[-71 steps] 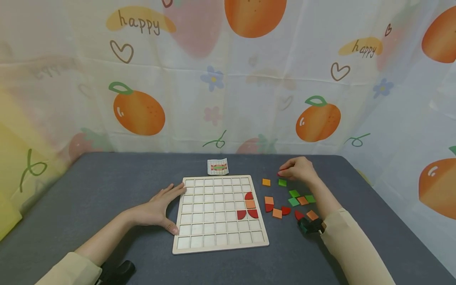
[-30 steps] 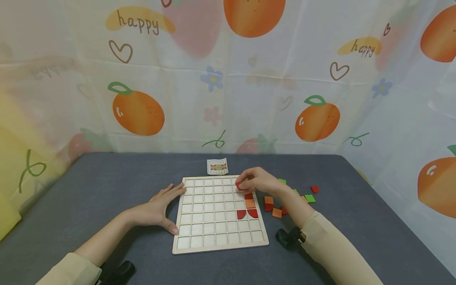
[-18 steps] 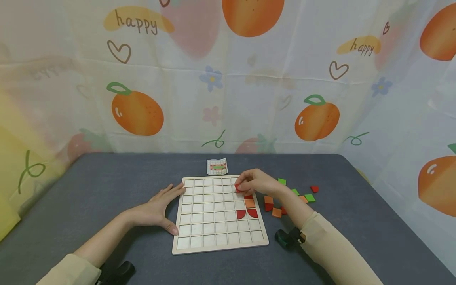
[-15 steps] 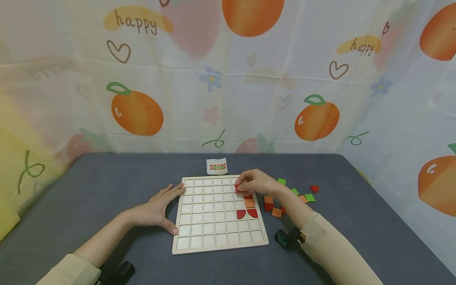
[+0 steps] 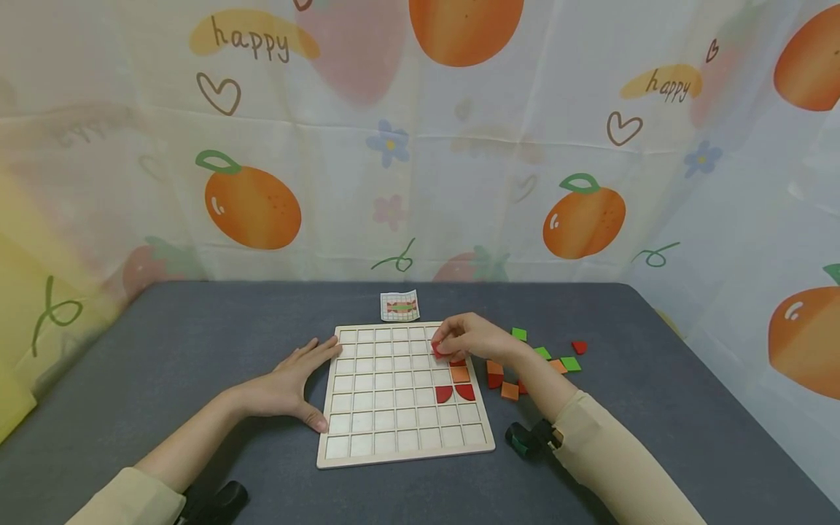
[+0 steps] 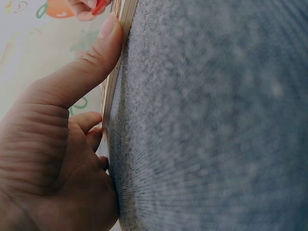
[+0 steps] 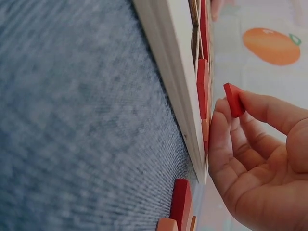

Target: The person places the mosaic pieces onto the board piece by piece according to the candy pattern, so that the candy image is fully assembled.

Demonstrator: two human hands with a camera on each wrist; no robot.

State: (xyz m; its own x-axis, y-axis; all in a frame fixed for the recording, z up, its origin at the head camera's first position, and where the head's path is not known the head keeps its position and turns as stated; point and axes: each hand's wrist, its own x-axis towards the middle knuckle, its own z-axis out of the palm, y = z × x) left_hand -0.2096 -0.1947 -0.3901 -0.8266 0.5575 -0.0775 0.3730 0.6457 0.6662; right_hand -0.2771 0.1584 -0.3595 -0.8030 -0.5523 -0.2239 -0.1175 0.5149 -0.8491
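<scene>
My right hand (image 5: 475, 335) pinches a red quarter-circle tile (image 7: 234, 100) between thumb and fingers, close over the upper right of a pale wooden grid board (image 5: 407, 458). Spread along the board's left edge, my left hand (image 5: 282, 383) touches it with thumb and fingertips. In the board's right-hand columns lie an orange square tile (image 5: 461, 374) and two red quarter-circle tiles below it, one at the left (image 5: 444, 394), one at the right. Another red tile (image 5: 457, 362) sits just above the orange one, partly hidden by my right hand.
Right of the board lie loose tiles: green (image 5: 519, 334), orange (image 5: 510, 391) and red (image 5: 580, 348), some hidden by my right forearm. A small printed pattern card (image 5: 399, 307) lies behind the board. A fruit-printed curtain (image 5: 459, 175) hangs behind the dark table (image 5: 249, 313).
My right hand has come left from the loose tiles to over the board, carrying the red tile, and has stayed nearly still for the last second. The left hand keeps its place.
</scene>
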